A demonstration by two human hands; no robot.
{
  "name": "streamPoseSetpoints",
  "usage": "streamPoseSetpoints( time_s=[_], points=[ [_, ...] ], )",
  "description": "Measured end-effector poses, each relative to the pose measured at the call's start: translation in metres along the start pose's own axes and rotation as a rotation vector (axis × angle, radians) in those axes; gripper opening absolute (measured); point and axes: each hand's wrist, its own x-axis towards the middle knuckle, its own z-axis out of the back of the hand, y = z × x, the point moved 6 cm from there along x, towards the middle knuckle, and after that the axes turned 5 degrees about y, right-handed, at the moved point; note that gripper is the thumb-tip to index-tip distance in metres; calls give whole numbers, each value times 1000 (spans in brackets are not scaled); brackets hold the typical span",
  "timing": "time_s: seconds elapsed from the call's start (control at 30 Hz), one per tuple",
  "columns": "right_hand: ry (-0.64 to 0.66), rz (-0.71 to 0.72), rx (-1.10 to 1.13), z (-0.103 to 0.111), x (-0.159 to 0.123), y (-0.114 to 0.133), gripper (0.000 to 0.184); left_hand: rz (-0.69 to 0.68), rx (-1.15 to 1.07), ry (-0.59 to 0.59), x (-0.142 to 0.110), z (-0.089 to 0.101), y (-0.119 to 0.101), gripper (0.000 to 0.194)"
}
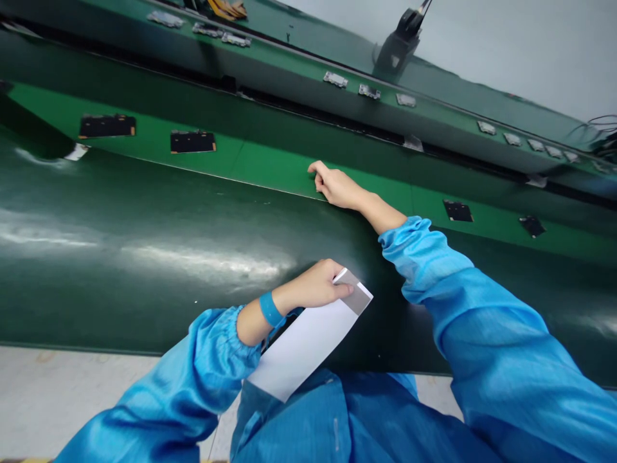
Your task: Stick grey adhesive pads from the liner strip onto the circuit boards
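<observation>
My left hand (322,283) is closed on a long white sheet (303,347) with a grey band across its upper end. The thumb presses on that band, and the sheet hangs tilted down toward my lap. A blue strap circles my left wrist. Over the bright green strip (274,170), near its front edge, is my right hand (337,186). Its fingers are partly curled, the index reaching left, and I see nothing between them. The closest dark flat panel (193,141) lies to the left of this hand, apart from it.
Another dark panel (107,126) lies farther left; two more, a panel (457,211) and a smaller one (532,226), lie right. Several small metallic parts (335,79) line the raised ledge behind. A black device (400,42) stands at the back. The dark green tabletop (120,276) is glossy.
</observation>
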Motion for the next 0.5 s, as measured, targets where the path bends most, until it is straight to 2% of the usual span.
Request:
streamPoseSetpoints(
  time_s=[0.23, 0.4, 0.47, 0.5],
  points=[
    [27, -68, -101, 5, -10, 1, 56, -4, -24, 13, 1, 1, -1, 22],
    [35, -195, -221, 10, -20, 5, 70, -83, 9, -48, -1, -1, -9, 11],
    [-16, -177, -178, 15, -27, -11, 79, -117, 37, -66, 3, -6, -11, 10],
    [-32, -187, -146, 16, -28, -28, 91, -109, 46, -39, 7, -9, -9, 9]
  ],
)
